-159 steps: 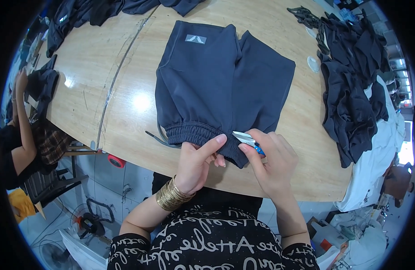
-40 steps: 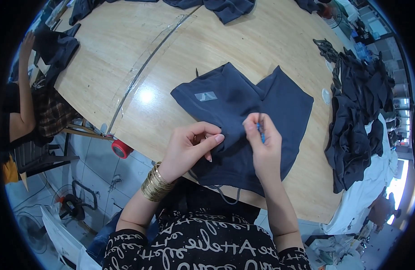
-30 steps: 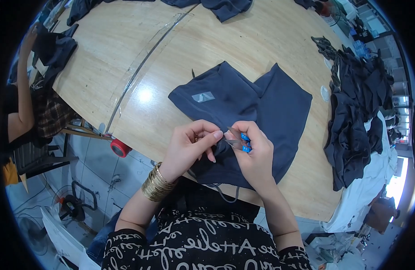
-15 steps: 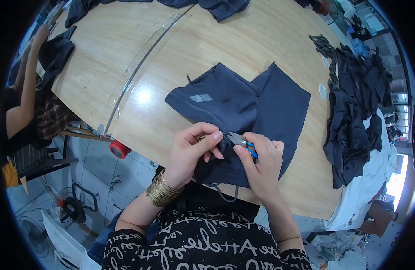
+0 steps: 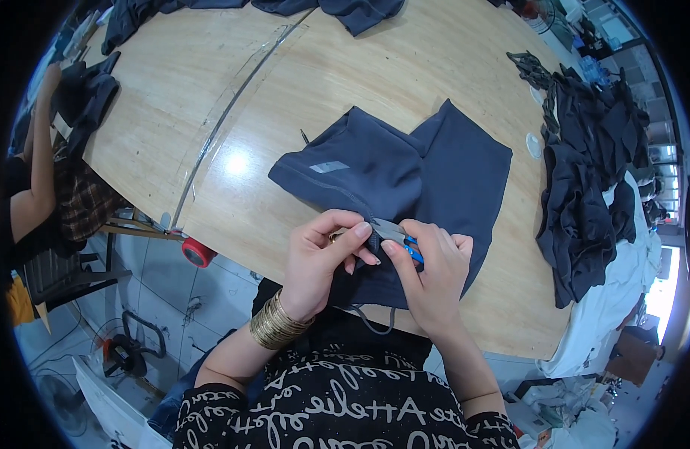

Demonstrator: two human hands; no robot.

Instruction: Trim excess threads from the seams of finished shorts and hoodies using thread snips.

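Note:
A dark navy garment (image 5: 465, 172) lies spread over the near edge of the wooden table, a small grey patch (image 5: 328, 167) on its left part and a drawstring (image 5: 375, 328) hanging at its near edge. My left hand (image 5: 326, 251), with gold bangles at the wrist, pinches the garment's seam between thumb and fingers. In my right hand (image 5: 435, 266) is a pair of blue-handled thread snips (image 5: 390, 230), held by the handles. Their blades point left and meet the seam right beside my left fingertips. Whether a thread lies between the blades is too small to tell.
The wooden table (image 5: 360, 75) has a taped joint (image 5: 233, 112) running across it. Dark garments (image 5: 584, 187) are heaped at the right edge, over white cloth (image 5: 622, 277). At the left, another person's arm (image 5: 42, 142) handles dark cloth. A red round object (image 5: 199, 252) sits at the table's near-left edge.
The snips' blades have moved in to the seam beside my left fingertips and look closer together. My left hand keeps its pinch on the cloth. The whole view has shifted slightly.

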